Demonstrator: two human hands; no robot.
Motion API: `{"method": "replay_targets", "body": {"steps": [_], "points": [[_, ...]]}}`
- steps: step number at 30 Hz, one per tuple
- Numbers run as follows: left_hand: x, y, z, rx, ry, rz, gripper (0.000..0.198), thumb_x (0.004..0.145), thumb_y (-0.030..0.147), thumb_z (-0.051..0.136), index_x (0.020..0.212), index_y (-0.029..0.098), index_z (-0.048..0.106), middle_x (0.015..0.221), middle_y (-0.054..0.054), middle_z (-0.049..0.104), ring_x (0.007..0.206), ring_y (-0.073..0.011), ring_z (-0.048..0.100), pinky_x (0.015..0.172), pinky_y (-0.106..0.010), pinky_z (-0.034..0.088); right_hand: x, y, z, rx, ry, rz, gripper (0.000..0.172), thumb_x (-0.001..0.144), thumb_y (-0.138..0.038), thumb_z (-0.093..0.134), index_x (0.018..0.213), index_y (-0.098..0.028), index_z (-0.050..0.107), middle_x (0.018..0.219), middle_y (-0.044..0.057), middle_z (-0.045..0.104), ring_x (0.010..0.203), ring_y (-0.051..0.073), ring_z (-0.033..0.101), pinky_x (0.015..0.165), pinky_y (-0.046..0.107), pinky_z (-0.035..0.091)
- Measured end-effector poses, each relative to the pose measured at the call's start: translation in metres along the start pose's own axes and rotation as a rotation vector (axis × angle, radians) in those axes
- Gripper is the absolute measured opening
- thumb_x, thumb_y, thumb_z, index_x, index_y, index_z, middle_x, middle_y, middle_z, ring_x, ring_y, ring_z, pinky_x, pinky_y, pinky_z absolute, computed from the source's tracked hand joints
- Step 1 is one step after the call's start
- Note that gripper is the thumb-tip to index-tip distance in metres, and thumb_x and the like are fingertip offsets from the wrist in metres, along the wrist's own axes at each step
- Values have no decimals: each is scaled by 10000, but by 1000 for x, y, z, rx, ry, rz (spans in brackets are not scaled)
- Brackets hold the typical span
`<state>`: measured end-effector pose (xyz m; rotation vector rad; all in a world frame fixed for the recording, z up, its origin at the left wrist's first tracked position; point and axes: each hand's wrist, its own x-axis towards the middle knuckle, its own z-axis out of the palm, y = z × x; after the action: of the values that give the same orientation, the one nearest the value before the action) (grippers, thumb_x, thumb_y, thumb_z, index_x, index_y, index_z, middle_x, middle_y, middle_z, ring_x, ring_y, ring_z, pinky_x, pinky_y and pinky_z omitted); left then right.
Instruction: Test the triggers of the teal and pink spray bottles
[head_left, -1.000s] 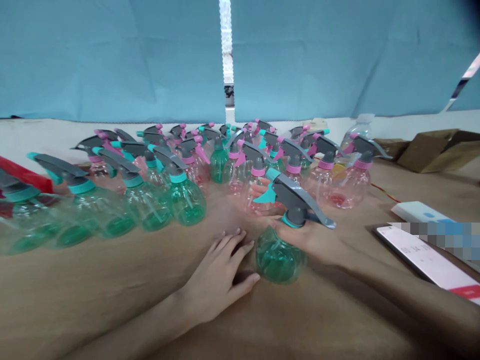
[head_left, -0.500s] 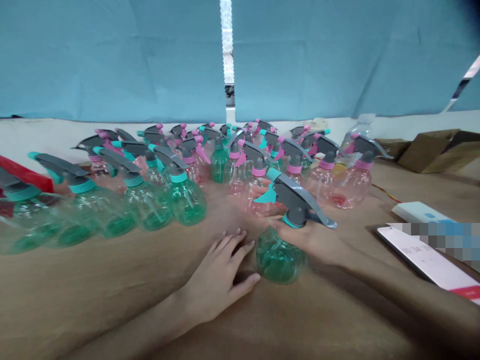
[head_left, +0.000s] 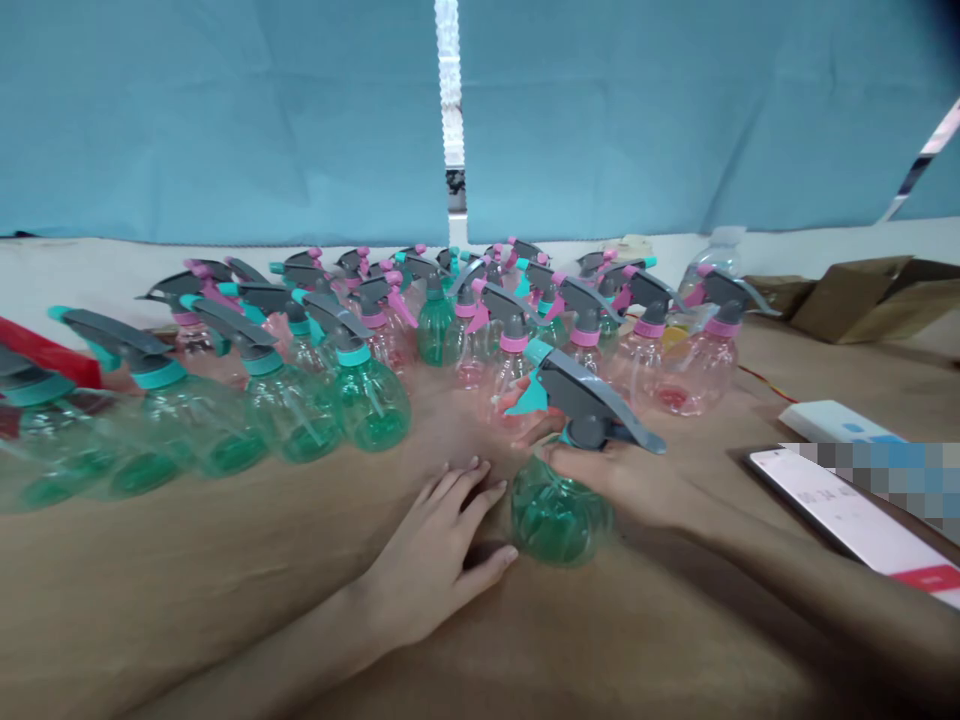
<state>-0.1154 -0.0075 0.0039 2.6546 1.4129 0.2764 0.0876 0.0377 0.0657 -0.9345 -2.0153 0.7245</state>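
Observation:
My right hand [head_left: 600, 475] is wrapped round the neck of a green spray bottle [head_left: 559, 520], just below its grey and turquoise spray head. The bottle stands on the brown table [head_left: 315, 590], right of my left hand [head_left: 431, 560]. That left hand lies flat on the table with its fingers spread and nothing in them. A row of green spray bottles [head_left: 375, 405] stands to the left. Behind my hands are several pink spray bottles [head_left: 697, 370] with grey heads, mixed with some green ones.
On the right lie a lit phone [head_left: 847, 510] and a white box [head_left: 832, 422]. Farther back are an open cardboard box [head_left: 862, 300] and a clear bottle [head_left: 716, 255]. Something red [head_left: 45, 350] is at the far left. A blue cloth [head_left: 300, 120] hangs behind.
The view has shifted slightly. My right hand keeps its hold on the green spray bottle, whose head has moved a little to the left; my left hand rests as before.

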Motion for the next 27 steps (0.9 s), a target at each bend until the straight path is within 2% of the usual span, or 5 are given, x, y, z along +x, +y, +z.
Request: {"method": "replay_targets", "body": {"steps": [5, 10, 15, 22, 27], "points": [[1, 0, 0, -4, 1, 0, 519, 915, 491, 461, 1324, 171, 457, 1419, -140, 429, 1320, -302, 360, 1059, -525, 322, 1, 0, -1, 222, -31, 69, 463, 689, -179, 485, 1146, -256, 475, 1000, 15, 677, 865, 174, 669, 747, 289, 557], [0, -1, 0, 5, 25, 4, 531, 917, 492, 456, 1334, 165, 441, 1417, -141, 432, 1317, -302, 366, 1057, -528, 322, 1, -4, -4, 160, -39, 71, 359, 663, -159, 483, 1002, -258, 543, 964, 3, 687, 791, 183, 664, 753, 320, 545], [0, -1, 1, 21, 18, 2, 539, 920, 491, 452, 1347, 163, 427, 1426, -143, 421, 1320, -301, 360, 1054, -526, 328, 0, -1, -5, 152, -56, 112, 568, 689, -147, 500, 1240, -282, 476, 1039, 14, 684, 806, 203, 672, 729, 330, 555], [-1, -1, 2, 33, 16, -1, 528, 919, 489, 456, 1328, 155, 448, 1430, -147, 415, 1327, -307, 350, 1058, -528, 321, 2, 7, 1, 59, -55, 34, 529, 803, -256, 493, 1328, -296, 438, 1035, 10, 689, 852, 202, 673, 734, 339, 564], [0, 0, 1, 30, 28, 8, 511, 914, 485, 469, 1317, 171, 455, 1423, -139, 423, 1317, -299, 365, 1059, -500, 326, -1, 6, 2, 25, 29, 60, 427, 790, -447, 573, 1190, -299, 553, 1117, 16, 672, 920, 214, 665, 754, 341, 563]]}}
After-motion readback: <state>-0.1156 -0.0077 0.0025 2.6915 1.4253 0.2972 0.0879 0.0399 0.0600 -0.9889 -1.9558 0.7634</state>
